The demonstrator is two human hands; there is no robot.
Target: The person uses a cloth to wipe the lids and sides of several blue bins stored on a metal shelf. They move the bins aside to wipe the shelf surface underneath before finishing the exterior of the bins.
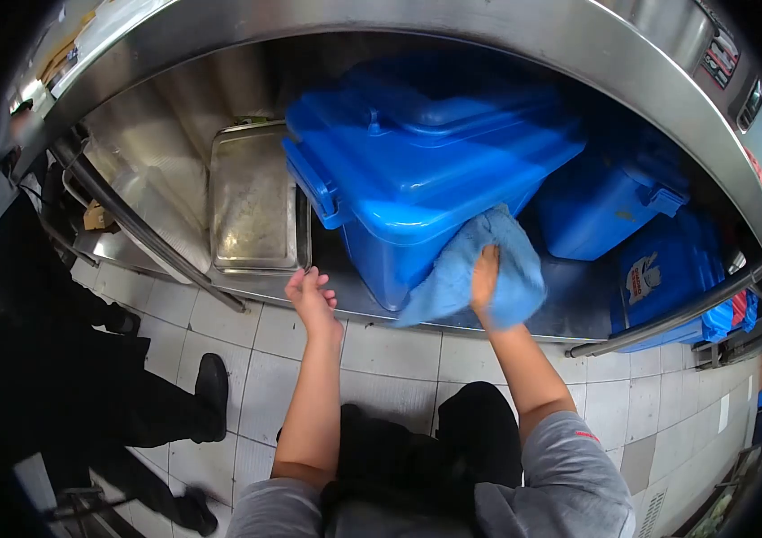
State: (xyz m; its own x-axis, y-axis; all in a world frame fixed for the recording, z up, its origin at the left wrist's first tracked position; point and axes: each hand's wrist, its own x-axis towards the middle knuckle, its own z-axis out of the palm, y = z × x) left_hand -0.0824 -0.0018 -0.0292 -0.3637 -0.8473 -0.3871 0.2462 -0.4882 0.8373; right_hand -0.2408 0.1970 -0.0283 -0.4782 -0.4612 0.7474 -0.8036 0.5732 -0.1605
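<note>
A light blue cloth (513, 260) is in my right hand (485, 280), its folds pressed against the front side of a large blue lidded bin (426, 170). The bin stands on a metal shelf (569, 309), with its lid on and a handle at its left end. My left hand (313, 300) is empty, its fingers loosely bent and apart, just in front of the shelf's edge. Closest to it is the lower right corner of a shallow metal tray (255, 202), left of the bin.
More blue bins (592, 202) stand to the right, one with a white label (642, 274). A steel counter edge (399, 16) arches overhead, and a metal leg (143, 224) rises at left. A person in dark trousers and black shoes (212, 394) stands at my left on the tiles.
</note>
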